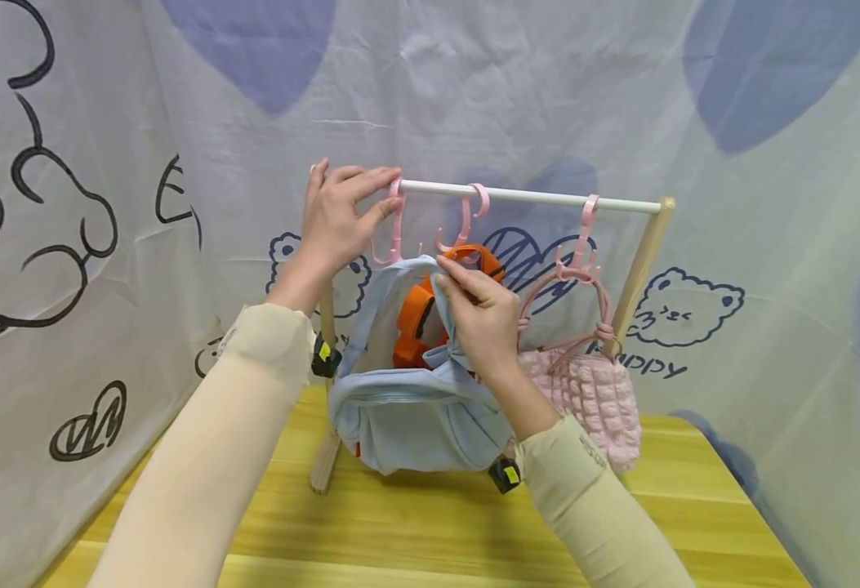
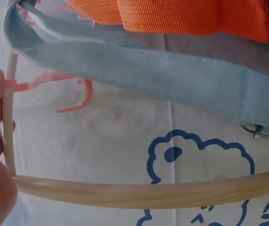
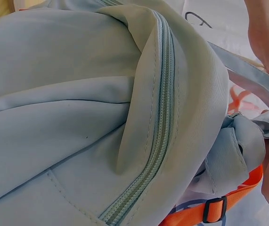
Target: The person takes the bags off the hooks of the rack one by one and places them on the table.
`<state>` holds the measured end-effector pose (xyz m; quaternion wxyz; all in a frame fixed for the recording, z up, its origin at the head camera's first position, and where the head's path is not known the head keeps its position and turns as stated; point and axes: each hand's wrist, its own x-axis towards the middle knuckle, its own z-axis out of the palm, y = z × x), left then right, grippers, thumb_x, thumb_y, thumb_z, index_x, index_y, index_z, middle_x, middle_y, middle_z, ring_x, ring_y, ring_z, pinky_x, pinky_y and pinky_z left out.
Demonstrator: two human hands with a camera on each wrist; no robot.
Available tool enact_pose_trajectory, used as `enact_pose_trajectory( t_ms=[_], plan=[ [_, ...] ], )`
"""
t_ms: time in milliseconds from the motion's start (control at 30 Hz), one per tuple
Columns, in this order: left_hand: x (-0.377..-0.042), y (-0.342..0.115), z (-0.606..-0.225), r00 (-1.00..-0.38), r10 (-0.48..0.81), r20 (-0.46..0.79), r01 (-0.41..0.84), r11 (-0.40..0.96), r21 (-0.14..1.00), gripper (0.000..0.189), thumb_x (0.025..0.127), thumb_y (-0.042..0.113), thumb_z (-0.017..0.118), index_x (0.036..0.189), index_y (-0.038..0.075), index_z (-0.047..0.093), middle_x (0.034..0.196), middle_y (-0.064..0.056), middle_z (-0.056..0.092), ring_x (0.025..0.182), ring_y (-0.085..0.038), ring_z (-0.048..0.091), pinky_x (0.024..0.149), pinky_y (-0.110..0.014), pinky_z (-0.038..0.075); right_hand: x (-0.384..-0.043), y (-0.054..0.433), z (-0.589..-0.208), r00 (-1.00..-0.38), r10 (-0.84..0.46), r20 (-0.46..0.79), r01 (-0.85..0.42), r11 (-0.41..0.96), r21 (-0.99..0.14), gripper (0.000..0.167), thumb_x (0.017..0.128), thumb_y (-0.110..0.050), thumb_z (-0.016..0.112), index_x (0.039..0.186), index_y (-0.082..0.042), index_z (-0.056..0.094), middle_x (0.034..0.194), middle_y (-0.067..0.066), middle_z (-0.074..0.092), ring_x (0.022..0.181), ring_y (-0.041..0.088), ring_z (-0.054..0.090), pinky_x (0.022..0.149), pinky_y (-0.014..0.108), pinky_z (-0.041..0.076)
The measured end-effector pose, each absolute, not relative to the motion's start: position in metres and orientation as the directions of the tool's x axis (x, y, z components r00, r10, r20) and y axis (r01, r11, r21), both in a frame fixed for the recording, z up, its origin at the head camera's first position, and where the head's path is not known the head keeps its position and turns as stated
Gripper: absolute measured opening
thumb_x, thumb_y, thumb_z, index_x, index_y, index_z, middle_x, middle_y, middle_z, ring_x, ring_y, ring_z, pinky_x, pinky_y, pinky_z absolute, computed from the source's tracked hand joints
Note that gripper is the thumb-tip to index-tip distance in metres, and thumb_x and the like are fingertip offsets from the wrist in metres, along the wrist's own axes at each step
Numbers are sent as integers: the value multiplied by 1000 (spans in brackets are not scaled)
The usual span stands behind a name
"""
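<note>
At six o'clock in the head view, we are holding a pale-blue fabric backpack (image 1: 422, 433), our right hand (image 1: 486, 322) pinching its strap (image 2: 143, 73); at eleven, our left hand (image 1: 341, 211) is gripping a pink plastic hook (image 1: 397, 229).

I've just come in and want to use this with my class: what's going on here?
A person's left hand pinches the left hook at the bar. The right hand pinches the strap of the blue bag, holding it up near that hook. The strap does not appear to be on the hook yet. Behind the blue bag is an orange bag, seemingly on the middle hook, and a pink bag hangs from the right hook.
</note>
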<state>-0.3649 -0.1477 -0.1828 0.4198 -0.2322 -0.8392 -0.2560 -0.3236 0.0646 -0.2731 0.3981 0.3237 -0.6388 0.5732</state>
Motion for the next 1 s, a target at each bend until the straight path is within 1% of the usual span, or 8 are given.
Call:
enact_pose_trajectory(
  t_ms=[133,300,467,567,633,700,833,1000],
  plan=[
    [-363,-151,-184,-547,208,811,611,761,217,54,99,31,72,149,17,59,151,1,58,146,-23,45,129,-45,0,-322,66,-273,-490,45,871,-862,123,-491,26,92,-5,79,117,-6,79,103,14,79,82,9,68,72,16,54],
    [-359,-158,-188,-533,234,813,642,738,209,61,99,30,73,153,12,53,164,-1,42,157,-26,27,129,-45,-1,-319,66,-272,-501,51,864,-856,116,-504,26,92,-5,78,119,-6,79,106,12,79,88,12,72,74,17,56],
    [-351,-167,-200,-477,225,850,698,684,211,68,96,24,77,155,6,49,166,-7,37,158,-32,22,130,-44,1,-316,67,-270,-493,57,868,-862,106,-496,26,93,-5,78,119,-6,79,105,14,79,81,11,70,69,16,54],
    [-344,-171,-209,-454,224,862,726,653,213,69,96,22,77,156,7,46,168,-7,34,159,-30,21,130,-44,4,-314,69,-269,-491,69,868,-863,95,-496,25,93,-4,77,118,-5,79,103,14,79,76,9,66,66,15,52],
    [-340,-175,-216,-433,230,872,747,632,204,70,97,28,74,157,7,45,168,-8,33,159,-30,20,129,-46,7,-313,70,-269,-490,76,868,-865,82,-495,25,93,-4,77,118,-5,79,103,15,79,77,8,66,67,15,52],
    [-336,-178,-224,-393,229,891,779,598,190,72,98,38,70,156,4,46,168,-10,34,158,-31,22,129,-48,11,-312,70,-269,-492,77,867,-864,77,-497,25,93,-4,77,118,-5,79,104,15,79,77,8,66,66,15,53],
    [-326,-183,-240,-328,203,923,825,537,176,83,96,57,60,154,-1,47,166,-14,36,155,-38,27,128,-49,17,-311,70,-269,-499,76,863,-862,65,-503,26,93,-4,77,119,-4,78,106,15,78,77,8,67,66,15,53],
    [-313,-186,-258,-342,165,925,832,511,217,86,96,62,60,155,1,45,166,-12,36,156,-33,28,128,-49,20,-310,71,-268,-490,91,867,-868,39,-495,26,93,-3,76,119,0,77,110,16,78,80,8,68,68,16,54]
  ],
)
